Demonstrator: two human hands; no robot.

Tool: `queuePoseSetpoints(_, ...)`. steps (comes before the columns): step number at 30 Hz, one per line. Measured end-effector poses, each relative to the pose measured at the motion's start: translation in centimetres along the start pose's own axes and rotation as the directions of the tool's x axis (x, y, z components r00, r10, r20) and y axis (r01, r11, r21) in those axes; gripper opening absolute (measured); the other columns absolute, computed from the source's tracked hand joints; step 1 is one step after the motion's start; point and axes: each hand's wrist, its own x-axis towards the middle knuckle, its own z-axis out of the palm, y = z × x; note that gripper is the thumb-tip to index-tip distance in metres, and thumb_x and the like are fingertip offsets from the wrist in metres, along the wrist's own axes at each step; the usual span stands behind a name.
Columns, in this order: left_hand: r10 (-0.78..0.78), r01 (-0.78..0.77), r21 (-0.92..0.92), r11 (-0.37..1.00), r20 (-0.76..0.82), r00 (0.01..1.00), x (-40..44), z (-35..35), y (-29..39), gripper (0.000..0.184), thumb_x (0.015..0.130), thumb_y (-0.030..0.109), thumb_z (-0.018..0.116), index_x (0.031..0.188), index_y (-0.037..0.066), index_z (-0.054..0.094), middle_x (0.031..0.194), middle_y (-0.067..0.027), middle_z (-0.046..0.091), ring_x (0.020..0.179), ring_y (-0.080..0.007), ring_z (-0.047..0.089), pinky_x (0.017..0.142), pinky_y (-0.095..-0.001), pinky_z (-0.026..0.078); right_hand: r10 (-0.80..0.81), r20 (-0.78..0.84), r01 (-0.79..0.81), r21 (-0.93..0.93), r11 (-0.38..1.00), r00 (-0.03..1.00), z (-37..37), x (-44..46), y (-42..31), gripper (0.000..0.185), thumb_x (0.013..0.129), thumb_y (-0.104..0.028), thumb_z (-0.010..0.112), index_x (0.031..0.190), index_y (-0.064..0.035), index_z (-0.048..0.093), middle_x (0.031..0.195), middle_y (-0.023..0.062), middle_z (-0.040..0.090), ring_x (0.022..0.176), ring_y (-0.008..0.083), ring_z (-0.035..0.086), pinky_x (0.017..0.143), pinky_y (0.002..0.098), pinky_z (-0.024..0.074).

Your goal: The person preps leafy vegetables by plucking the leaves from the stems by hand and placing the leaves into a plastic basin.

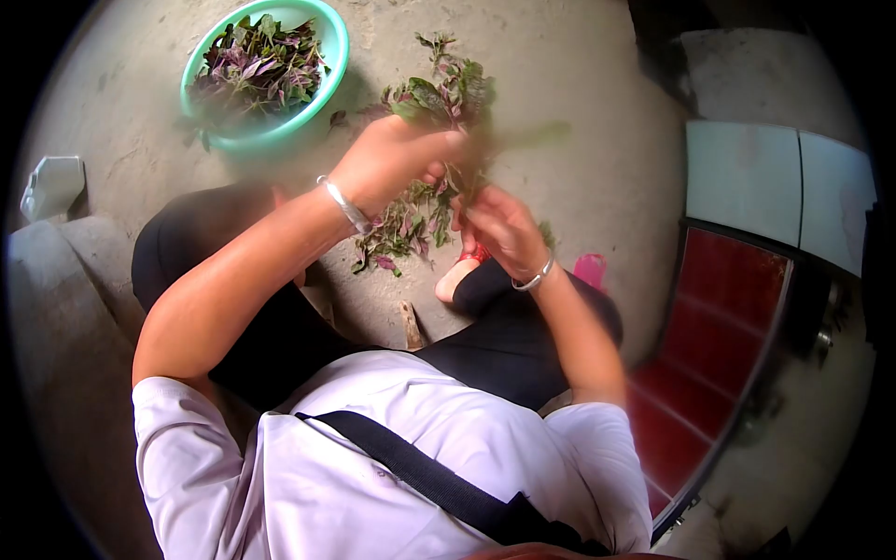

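Observation:
My left hand is closed around a bunch of leafy greens with green and purple leaves, like amaranth. The leaves fan out beyond my fist, and some are smeared by motion. Just below it, my right hand pinches the lower stems of that bunch with bent fingers. Under both hands lies a loose pile of the same greens on the floor, partly hidden by my left wrist. At the upper left stands a mint-green basin, holding a heap of picked leaves.
My crossed legs in dark trousers frame the concrete floor. A small piece of wood lies between them. On the right is a red-tiled panel beside pale slabs. A pink object sits by my right knee, a whitish container far left.

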Motion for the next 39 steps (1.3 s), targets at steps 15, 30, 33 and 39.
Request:
queuePoseSetpoints(15, 0.257, -0.178, 0.367, 0.913, -0.178, 0.950, -0.9, 0.6, 1.5, 0.014, 0.082, 0.020, 0.059, 0.080, 0.006, 0.057, 0.067, 0.0008, 0.052, 0.058, -0.0055, 0.047, 0.052, -0.0193, 0.038, 0.063, -0.041, -0.046, 0.321, 0.946, 0.997, -0.3, -0.4, -1.1, 0.014, 0.089, -0.013, 0.046, 0.097, -0.0029, 0.053, 0.070, 0.0015, 0.054, 0.052, 0.0071, 0.043, 0.046, 0.0173, 0.0347)
queuePoseSetpoints(30, 0.471, -0.627, 0.746, -0.224, 0.647, 0.600, -0.6, 0.1, 0.0, 0.022, 0.065, 0.010, 0.058, 0.087, 0.007, 0.059, 0.082, -0.0065, 0.047, 0.076, -0.0208, 0.050, 0.067, -0.0329, 0.042, 0.140, 0.084, -0.158, 0.276, 0.948, 0.987, 0.0, -0.9, -1.2, 0.016, 0.089, -0.013, 0.046, 0.095, -0.0002, 0.053, 0.064, -0.0004, 0.049, 0.046, 0.0053, 0.038, 0.042, 0.0175, 0.0313)
queuePoseSetpoints(33, 0.531, -0.602, 0.789, -0.121, 0.564, 0.633, -0.4, 0.5, -0.4, 0.015, 0.066, 0.007, 0.060, 0.079, 0.006, 0.055, 0.077, -0.0079, 0.047, 0.073, -0.0222, 0.050, 0.065, -0.0341, 0.042, 0.110, 0.076, -0.126, 0.259, 0.958, 0.991, 0.1, -1.0, -1.5, 0.015, 0.089, -0.013, 0.046, 0.094, -0.0008, 0.052, 0.065, -0.0006, 0.049, 0.046, 0.0048, 0.038, 0.042, 0.0173, 0.0316)
queuePoseSetpoints(39, 0.386, -0.081, 0.729, 0.680, -0.262, 0.885, 1.8, -1.4, -0.9, 0.012, 0.077, 0.010, 0.057, 0.086, 0.002, 0.058, 0.065, -0.0061, 0.058, 0.054, -0.0127, 0.052, 0.051, -0.0265, 0.044, 0.067, 0.080, -0.084, 0.230, 0.969, 0.995, 0.3, -1.5, -1.8, 0.013, 0.089, -0.012, 0.047, 0.095, -0.0021, 0.052, 0.067, 0.0005, 0.050, 0.050, 0.0043, 0.041, 0.044, 0.0159, 0.0334)
